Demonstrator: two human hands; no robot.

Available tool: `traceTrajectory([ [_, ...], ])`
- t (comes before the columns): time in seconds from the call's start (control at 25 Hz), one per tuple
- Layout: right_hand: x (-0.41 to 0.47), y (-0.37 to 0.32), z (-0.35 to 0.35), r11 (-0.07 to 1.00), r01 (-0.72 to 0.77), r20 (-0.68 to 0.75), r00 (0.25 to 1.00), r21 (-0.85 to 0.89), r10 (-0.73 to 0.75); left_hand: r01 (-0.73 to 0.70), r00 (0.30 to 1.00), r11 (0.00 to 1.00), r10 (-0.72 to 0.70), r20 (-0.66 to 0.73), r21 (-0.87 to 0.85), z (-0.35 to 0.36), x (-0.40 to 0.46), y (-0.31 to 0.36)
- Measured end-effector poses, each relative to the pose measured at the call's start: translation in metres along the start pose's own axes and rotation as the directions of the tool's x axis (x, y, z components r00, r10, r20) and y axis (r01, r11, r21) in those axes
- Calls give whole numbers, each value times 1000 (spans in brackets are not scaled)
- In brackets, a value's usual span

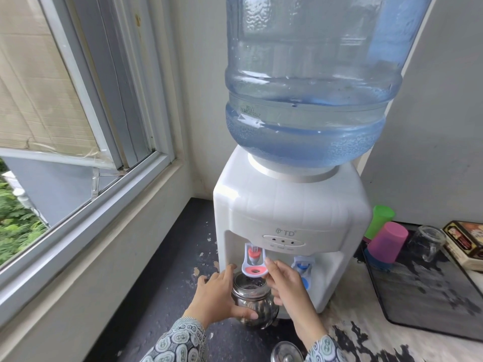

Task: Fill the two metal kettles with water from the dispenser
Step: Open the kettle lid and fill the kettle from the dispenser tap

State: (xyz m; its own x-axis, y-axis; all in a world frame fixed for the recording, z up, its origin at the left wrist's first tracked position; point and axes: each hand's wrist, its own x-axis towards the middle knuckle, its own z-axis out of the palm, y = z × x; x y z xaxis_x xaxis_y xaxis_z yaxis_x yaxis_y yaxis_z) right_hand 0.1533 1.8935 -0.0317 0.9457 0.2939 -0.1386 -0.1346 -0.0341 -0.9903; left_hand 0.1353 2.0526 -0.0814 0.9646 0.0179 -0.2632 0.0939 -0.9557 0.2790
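Closest to me, a shiny metal lid [286, 352] sat on the counter right at the bottom edge, between my patterned sleeves. My left hand [217, 296] was wrapped around the side of the metal kettle [254, 305], fingers curled on its round belly, thumb along the front. The kettle stood open on the dark countertop [167, 296], right under the red tap [254, 259]. My right hand [285, 286] was up at that tap, fingertips against the white lever, mostly closed, and it wasn't holding anything loose. Couldn't really tell if water was coming out. The counter paint was flaking pretty badly, pale patches everywhere. Blue tap [303, 267] sat just beside my right hand on the white dispenser [287, 212], with the big blue bottle [308, 82] on top, partly full. Off to the right were a black mesh tray [423, 291], a pink cup [386, 241], a green cup [381, 218] and a glass jar [426, 244]. The window [78, 126] ran along my left, greenery outside.
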Motion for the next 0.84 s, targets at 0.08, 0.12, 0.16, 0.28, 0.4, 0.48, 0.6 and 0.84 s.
traceTrajectory([
  [0.08,1,1,0,998,-51,2,999,33,51,0,1000,1000,0,2,5,-1,0,0],
  [0.12,1,2,0,996,-71,2,997,51,71,1,1000,1000,-1,1,5,-1,0,0],
  [0.16,1,2,0,993,-90,5,996,70,90,1,1000,1000,-1,0,1,-1,0,0],
  [0.28,0,0,1,986,-123,25,992,110,120,-2,1000,1000,2,-4,-11,0,0,-1],
  [0.4,-2,-1,1,982,-149,29,989,112,146,-2,1000,1000,2,-3,-8,2,0,-2],
  [0.48,-3,-2,1,979,-164,36,986,121,161,2,1000,1000,-2,2,-7,2,0,-2],
  [0.6,-3,-4,0,978,-171,52,985,121,166,4,1000,1000,-4,-4,-1,2,1,-2],
  [0.84,-3,-4,-1,982,-160,60,986,98,154,-3,1000,999,3,-13,-31,1,0,-2],
])
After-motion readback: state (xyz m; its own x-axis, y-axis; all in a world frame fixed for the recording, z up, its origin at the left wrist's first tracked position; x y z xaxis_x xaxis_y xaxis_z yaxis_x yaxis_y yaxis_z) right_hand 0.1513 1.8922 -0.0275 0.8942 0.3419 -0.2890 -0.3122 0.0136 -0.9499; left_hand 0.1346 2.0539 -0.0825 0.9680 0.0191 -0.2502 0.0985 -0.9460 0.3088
